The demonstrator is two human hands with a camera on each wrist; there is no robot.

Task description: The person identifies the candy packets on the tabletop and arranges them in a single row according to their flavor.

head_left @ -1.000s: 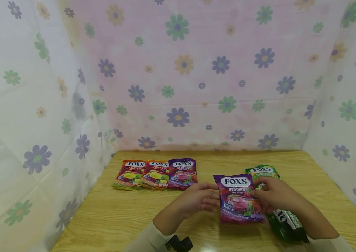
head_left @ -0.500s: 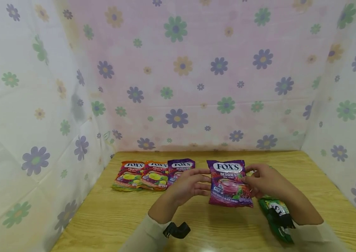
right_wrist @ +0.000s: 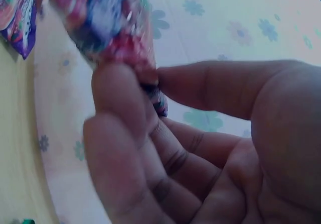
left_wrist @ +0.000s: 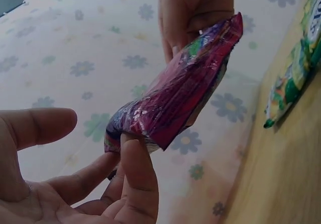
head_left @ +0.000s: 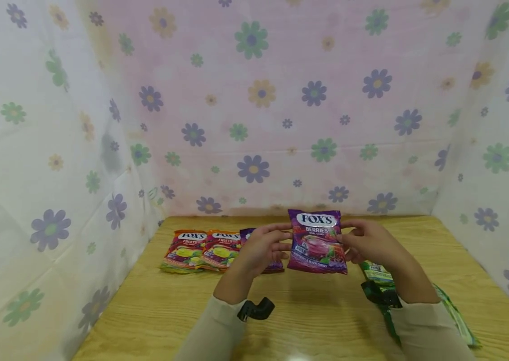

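Note:
A purple Fox's Berries candy bag [head_left: 316,243] is held upright above the table, its printed front facing me. My right hand [head_left: 369,243] pinches its right edge, thumb in front and fingers behind; the right wrist view shows the thumb meeting the bag [right_wrist: 113,23]. At the opposite edge is my left hand [head_left: 263,248]. Its fingers [left_wrist: 138,179] touch the bag [left_wrist: 170,88] from behind and below, while the thumb stays apart from it. Partly hidden behind my left hand, another purple candy bag [head_left: 246,235] lies on the table.
Two orange Fox's Fruits bags [head_left: 185,250] [head_left: 221,250] lie in a row at the back left of the wooden table [head_left: 146,311]. Green candy bags [head_left: 455,311] lie at the right, partly under my right forearm. Flowered cloth [head_left: 281,100] encloses the back and sides.
The purple bag has risen and moved away and to the left, carried in my right hand. My left hand has gone along beside it. More of the green bags shows.

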